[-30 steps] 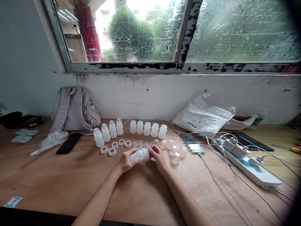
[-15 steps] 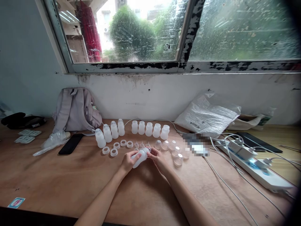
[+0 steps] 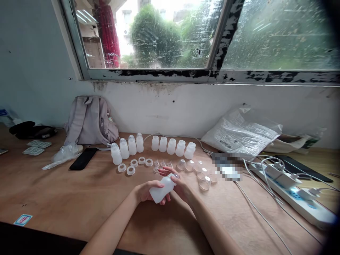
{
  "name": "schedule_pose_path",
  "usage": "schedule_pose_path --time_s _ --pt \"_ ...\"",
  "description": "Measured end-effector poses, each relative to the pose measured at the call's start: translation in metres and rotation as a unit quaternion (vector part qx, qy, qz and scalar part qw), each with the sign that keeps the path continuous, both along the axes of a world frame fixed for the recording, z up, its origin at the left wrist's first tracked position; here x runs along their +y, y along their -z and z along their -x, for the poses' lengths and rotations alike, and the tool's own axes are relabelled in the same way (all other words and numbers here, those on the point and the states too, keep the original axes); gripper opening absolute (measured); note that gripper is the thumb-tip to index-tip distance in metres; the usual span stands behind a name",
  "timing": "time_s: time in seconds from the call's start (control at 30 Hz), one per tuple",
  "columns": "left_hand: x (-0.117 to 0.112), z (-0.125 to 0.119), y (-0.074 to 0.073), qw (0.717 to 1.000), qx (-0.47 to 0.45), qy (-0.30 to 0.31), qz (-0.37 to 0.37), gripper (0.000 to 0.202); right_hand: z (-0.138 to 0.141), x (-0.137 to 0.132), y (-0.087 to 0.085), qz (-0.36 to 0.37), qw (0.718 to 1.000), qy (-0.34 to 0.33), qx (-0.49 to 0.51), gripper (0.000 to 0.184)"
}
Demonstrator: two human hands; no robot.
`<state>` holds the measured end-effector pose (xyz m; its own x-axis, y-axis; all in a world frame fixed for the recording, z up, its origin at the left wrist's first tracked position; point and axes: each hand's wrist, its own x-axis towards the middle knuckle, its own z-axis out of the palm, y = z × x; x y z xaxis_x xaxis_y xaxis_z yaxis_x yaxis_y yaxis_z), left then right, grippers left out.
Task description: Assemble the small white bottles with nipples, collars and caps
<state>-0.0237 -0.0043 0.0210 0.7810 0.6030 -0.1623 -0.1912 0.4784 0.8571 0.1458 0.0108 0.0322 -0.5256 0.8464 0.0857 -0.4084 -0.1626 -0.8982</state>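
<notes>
My left hand is wrapped round a small white plastic bottle, held tilted above the wooden table. My right hand grips the bottle's neck end, fingers curled over its top. Behind my hands lie white rings, small clear nipples and clear domed caps. Two rows of upright white bottles stand further back.
A grey backpack leans on the wall at the left, with a black phone and a crumpled clear bag before it. A white plastic bag, a power strip with chargers and cables lie at the right.
The bottle and both hands have come nearer to me and lower. The bottle has tilted more upright. The camera view has shifted slightly left.
</notes>
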Motion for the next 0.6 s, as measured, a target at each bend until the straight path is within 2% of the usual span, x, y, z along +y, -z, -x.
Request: schedule_pose_path --time_s 0.1,0.23,0.4,0.5,0.6 --pt "-0.002 -0.002 0.000 1.000 -0.005 0.006 0.020 0.035 0.001 -0.002 0.001 0.008 1.000 -0.010 -0.026 0.039" --pt "-0.002 -0.008 -0.001 1.000 0.023 0.002 0.008 0.035 0.004 -0.002 0.006 0.017 0.999 0.018 -0.044 0.021" --pt "-0.004 -0.014 -0.003 0.997 0.059 -0.029 -0.027 0.040 0.008 0.000 0.012 0.053 0.995 0.083 -0.019 0.012" --pt "-0.007 -0.015 -0.008 0.990 0.115 -0.054 -0.068 0.041 0.011 0.000 0.014 0.074 0.993 0.090 -0.010 0.013" --pt "-0.008 -0.016 -0.012 0.976 0.163 -0.071 -0.123 0.033 0.013 -0.001 0.013 0.075 0.993 0.096 0.003 0.013"
